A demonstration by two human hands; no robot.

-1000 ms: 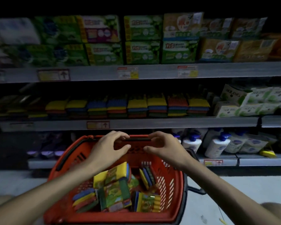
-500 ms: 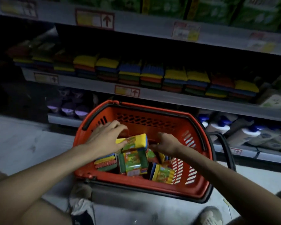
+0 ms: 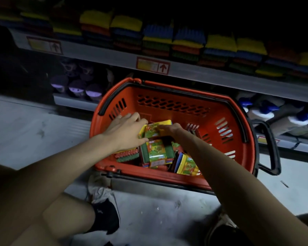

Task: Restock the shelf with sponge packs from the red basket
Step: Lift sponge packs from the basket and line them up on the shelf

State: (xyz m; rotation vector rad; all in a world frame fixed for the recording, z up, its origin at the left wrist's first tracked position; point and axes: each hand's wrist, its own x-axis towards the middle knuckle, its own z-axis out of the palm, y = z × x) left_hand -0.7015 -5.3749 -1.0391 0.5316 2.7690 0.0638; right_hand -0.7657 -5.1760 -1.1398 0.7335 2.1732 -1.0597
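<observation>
Step in hand: pick-up. My left hand (image 3: 126,133) and my right hand (image 3: 169,129) are both inside the red basket (image 3: 226,148), closed on opposite ends of one sponge pack (image 3: 152,129). My left fingers (image 3: 142,138) wrap its near-left edge; the right hand covers its right end from above, so I cannot tell how those fingers sit beneath. The pack lies between the two hands, tilted, on top of the pile.

Directly below the grip stands a second pack (image 3: 157,154), touching or nearly touching the held one. A third pack (image 3: 188,165) lies below and to the right of the grip, against my right forearm. More sponges (image 3: 126,155) sit under my left wrist.

Destination: the shelf (image 3: 203,73) above and beyond the grip, where stacked sponges (image 3: 188,43) already fill most of the row.

Next move, as I judge it: lift the pack straight up until it clears the basket rim, then carry it forward and up to the shelf. The row looks full, so a gap must be found before release. Lighting is poor; verify seating by touch.
</observation>
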